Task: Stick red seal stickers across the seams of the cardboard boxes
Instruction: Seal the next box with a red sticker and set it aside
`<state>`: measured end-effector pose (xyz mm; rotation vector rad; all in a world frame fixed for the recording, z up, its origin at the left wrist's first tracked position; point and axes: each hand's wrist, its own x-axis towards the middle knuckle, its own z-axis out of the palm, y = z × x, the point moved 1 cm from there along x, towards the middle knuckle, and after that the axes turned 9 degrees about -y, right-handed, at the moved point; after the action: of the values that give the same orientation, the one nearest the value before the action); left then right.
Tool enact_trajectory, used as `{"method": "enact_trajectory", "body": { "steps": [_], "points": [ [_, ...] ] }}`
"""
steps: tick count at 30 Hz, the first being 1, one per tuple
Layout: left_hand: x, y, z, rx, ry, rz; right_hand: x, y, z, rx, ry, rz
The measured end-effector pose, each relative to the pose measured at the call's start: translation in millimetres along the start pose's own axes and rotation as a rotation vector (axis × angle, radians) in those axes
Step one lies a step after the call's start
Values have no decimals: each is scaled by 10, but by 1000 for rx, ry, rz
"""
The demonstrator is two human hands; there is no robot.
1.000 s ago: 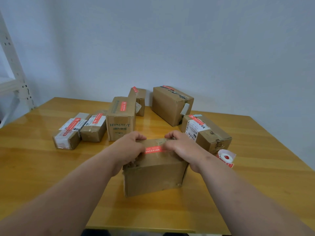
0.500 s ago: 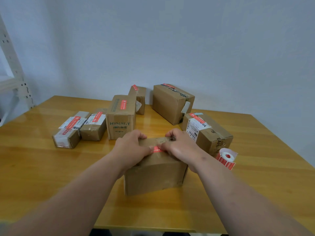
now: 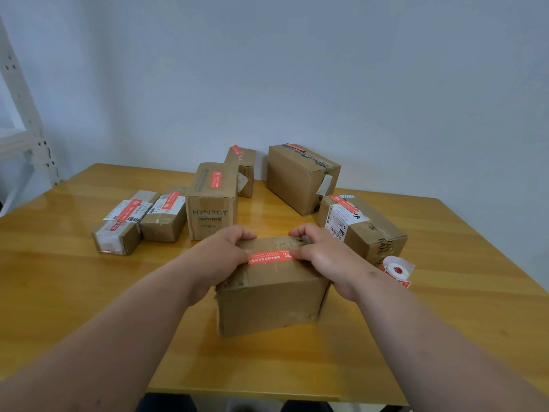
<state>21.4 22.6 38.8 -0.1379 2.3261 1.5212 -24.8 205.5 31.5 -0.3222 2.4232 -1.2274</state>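
A brown cardboard box [image 3: 267, 304] stands in front of me on the wooden table [image 3: 59, 292]. A red seal sticker [image 3: 269, 257] lies flat across the taped seam on its top. My left hand [image 3: 219, 257] holds the box's left top edge, fingers curled over the far side and thumb on the sticker's left end. My right hand [image 3: 323, 257] grips the right top edge the same way, its thumb on the sticker's right end.
A roll of red stickers [image 3: 396, 270] lies just right of the box. Several sealed boxes ring the far side: two small ones [image 3: 139, 221] at left, a HYNAUT box [image 3: 211, 203], a large box [image 3: 300, 179], and a labelled box [image 3: 359, 227] close by my right hand. A white shelf frame [image 3: 26, 120] stands at left.
My thumbs have slid apart along the sticker, so more of its red strip shows than half a second ago. The box stays in place.
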Motion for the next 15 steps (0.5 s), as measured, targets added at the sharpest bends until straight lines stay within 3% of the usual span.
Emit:
{"method": "enact_trajectory", "body": {
  "steps": [10, 15],
  "points": [
    [-37, -14, -72, -58, -73, 0, -48, 1, -20, 130, -36, 23],
    [-30, -22, -42, 16, -57, 10, -37, -45, 55, 9, 6, 14]
  ]
}}
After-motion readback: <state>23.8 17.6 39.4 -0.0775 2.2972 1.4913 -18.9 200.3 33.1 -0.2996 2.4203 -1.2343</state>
